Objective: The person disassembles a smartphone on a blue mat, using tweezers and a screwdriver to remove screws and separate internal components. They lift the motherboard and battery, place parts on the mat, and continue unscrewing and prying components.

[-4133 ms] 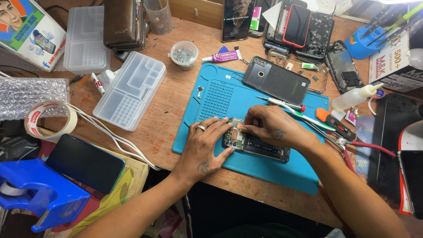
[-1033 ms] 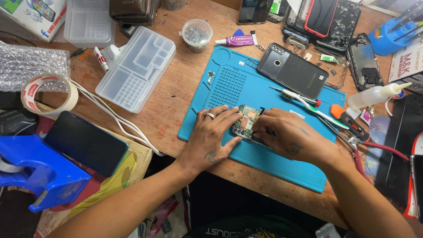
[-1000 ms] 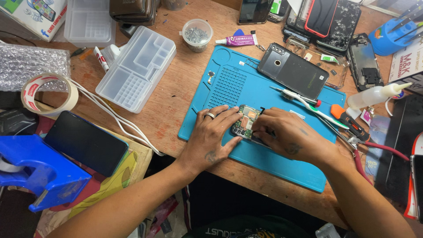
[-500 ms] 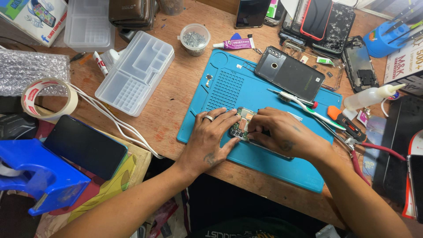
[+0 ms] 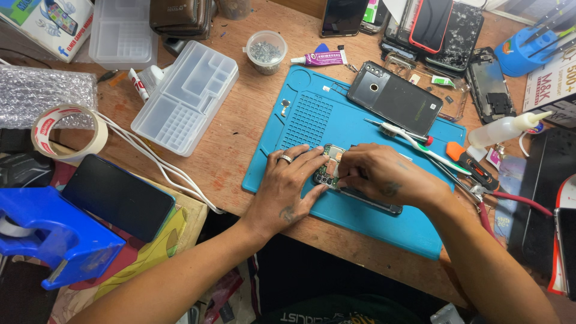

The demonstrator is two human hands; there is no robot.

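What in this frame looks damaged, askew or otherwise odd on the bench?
One phone with a cracked screen lies at the far edge of the bench, its glass webbed with pale fractures. The opened phone under the left hand and right hand shows bare circuitry, its dark back cover lying apart on the blue mat. Nothing looks spilled.

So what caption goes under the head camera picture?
Both hands, left hand and right hand, work on an opened phone on a blue mat.

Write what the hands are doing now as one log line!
left hand: steadies opened phone | right hand: fingertips on its circuit board | under it: blue mat
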